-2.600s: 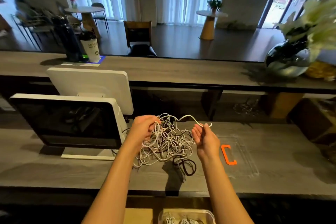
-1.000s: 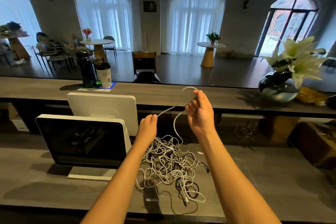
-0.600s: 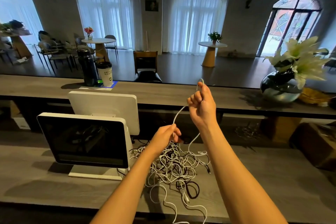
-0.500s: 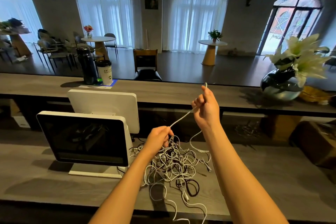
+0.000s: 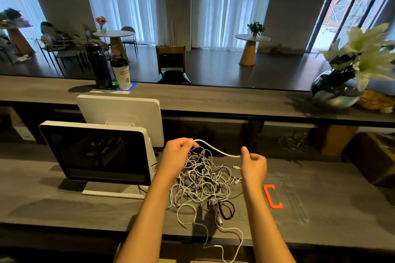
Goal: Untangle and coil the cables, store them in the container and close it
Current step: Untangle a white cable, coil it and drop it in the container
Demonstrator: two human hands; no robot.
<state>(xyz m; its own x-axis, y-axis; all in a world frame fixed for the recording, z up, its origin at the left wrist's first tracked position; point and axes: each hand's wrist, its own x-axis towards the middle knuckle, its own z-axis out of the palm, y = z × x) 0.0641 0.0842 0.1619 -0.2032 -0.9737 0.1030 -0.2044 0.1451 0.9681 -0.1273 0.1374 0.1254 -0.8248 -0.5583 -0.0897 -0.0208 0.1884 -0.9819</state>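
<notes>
Head view: the left hand [image 5: 178, 153] pinches one white cable [image 5: 215, 149] near the far side of the tangle [image 5: 203, 181], and the right hand [image 5: 254, 166] holds the same strand between thumb and fingers further right, so a short span hangs between them above the heap. The tangle lies on the grey surface [image 5: 64, 205], right of a monitor [image 5: 96, 153], with loose ends trailing over the near edge. A clear lid with an orange clip [image 5: 273, 196] rests to the right. The step looks like untangling, barely begun. Next, the strand likely needs drawing free of the knot before coiling.
</notes>
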